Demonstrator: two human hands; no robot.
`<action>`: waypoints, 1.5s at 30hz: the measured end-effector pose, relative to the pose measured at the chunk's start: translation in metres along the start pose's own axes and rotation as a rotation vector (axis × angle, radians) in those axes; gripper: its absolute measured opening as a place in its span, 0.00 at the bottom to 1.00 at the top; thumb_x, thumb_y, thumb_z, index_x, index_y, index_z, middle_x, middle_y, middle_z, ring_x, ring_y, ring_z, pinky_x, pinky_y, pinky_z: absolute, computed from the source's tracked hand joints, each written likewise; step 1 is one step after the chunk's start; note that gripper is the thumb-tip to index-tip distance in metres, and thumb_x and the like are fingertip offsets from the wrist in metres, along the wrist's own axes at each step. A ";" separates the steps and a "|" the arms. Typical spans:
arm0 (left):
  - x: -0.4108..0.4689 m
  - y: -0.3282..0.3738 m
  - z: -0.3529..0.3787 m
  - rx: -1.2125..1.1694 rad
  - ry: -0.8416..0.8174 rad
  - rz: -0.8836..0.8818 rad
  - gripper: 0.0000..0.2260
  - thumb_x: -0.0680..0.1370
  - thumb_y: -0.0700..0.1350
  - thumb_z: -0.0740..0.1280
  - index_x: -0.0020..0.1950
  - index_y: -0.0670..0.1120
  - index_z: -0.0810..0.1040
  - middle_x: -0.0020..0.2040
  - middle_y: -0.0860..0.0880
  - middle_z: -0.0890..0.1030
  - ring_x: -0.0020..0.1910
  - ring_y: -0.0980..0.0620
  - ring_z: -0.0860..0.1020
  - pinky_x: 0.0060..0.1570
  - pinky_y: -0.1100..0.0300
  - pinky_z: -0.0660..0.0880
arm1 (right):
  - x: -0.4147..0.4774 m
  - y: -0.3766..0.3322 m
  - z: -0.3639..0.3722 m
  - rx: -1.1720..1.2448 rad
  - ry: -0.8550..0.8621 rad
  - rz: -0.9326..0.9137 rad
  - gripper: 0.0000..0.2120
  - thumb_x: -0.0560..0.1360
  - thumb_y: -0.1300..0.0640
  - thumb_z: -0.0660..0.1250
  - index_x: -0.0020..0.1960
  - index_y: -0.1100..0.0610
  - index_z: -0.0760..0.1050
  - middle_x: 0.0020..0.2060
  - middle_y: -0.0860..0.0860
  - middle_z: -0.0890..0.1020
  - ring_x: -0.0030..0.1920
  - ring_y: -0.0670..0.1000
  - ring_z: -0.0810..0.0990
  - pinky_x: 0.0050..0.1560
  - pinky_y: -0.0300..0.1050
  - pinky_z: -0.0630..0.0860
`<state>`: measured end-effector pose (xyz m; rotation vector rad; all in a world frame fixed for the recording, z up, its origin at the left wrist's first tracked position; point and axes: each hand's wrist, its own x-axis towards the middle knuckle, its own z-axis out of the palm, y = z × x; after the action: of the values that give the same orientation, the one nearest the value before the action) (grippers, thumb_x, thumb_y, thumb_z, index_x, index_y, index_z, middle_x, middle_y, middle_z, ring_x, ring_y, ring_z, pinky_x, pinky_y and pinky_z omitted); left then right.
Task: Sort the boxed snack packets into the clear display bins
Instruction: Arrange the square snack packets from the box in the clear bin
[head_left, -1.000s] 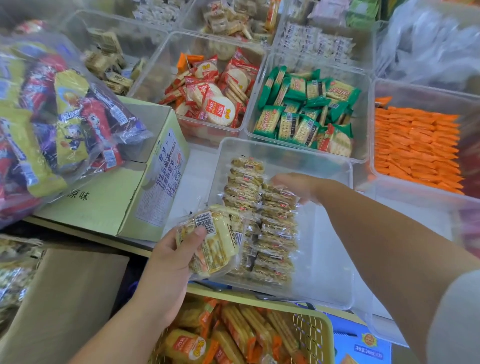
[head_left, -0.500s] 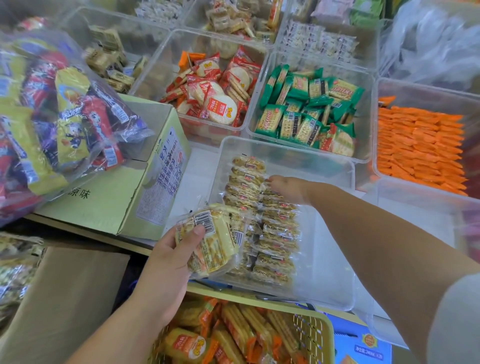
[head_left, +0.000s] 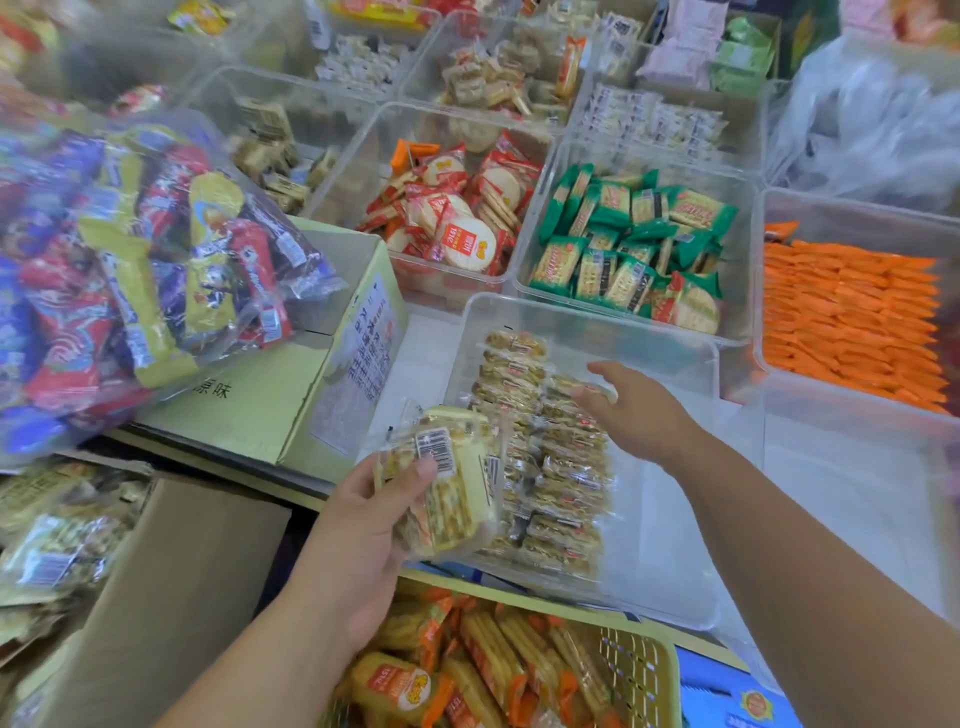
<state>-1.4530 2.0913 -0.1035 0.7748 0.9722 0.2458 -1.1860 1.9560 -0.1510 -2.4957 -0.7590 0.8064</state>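
Clear plastic bins are covering pretty much the whole counter, each one sitting tight against its neighbours with a different snack inside: green-wrapped crackers (head_left: 631, 249), red-and-white rice crackers (head_left: 457, 218), a neat slab of orange packets (head_left: 852, 322). A pale green carton (head_left: 291, 395) is sitting at the left with a big bag of mixed sweets (head_left: 130, 275) slumping on top of it.

The nearest bin (head_left: 670, 545) is the one getting filled. Two rows of golden cracker packets (head_left: 545, 452) are lining up along its left side, and the right half is lying bare.

The left hand (head_left: 358, 540) is gripping a small stack of the same packets (head_left: 452, 488), thumb pressing over the barcode face, right at the bin's near-left corner. The right hand (head_left: 634, 415) is hovering over the far end of the second row, fingers loosely spread and holding nothing, maybe just brushing the top packets, hard to say.

If I were doing this, I'd be peeling one packet at a time off the stack and standing it on edge against the last one, same way round as the rest. I'd be bracing the row with the free hand so it's not toppling sideways into the empty half, then starting a third row once this one is reaching the near wall.
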 end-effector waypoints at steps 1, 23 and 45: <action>-0.004 0.000 0.001 -0.001 -0.008 0.009 0.24 0.65 0.47 0.79 0.59 0.43 0.82 0.56 0.41 0.86 0.53 0.42 0.86 0.41 0.53 0.84 | -0.019 -0.010 -0.002 0.070 0.039 -0.036 0.25 0.80 0.38 0.62 0.73 0.47 0.70 0.69 0.49 0.77 0.65 0.49 0.75 0.65 0.50 0.71; -0.038 -0.023 0.015 -0.186 0.075 0.158 0.09 0.75 0.50 0.69 0.41 0.50 0.88 0.46 0.44 0.87 0.41 0.46 0.86 0.36 0.50 0.82 | -0.191 -0.040 0.033 0.151 0.422 -1.087 0.03 0.81 0.59 0.65 0.51 0.52 0.72 0.57 0.53 0.83 0.64 0.56 0.79 0.59 0.54 0.77; 0.011 -0.024 0.003 0.243 0.149 0.214 0.13 0.84 0.53 0.62 0.55 0.44 0.80 0.53 0.43 0.86 0.56 0.40 0.84 0.54 0.38 0.82 | -0.045 0.013 -0.023 0.220 0.509 -0.156 0.13 0.71 0.63 0.71 0.51 0.49 0.74 0.39 0.42 0.78 0.35 0.44 0.75 0.33 0.42 0.70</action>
<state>-1.4479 2.0788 -0.1260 1.0983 1.0719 0.3799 -1.1974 1.9139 -0.1222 -2.2623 -0.6307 0.1693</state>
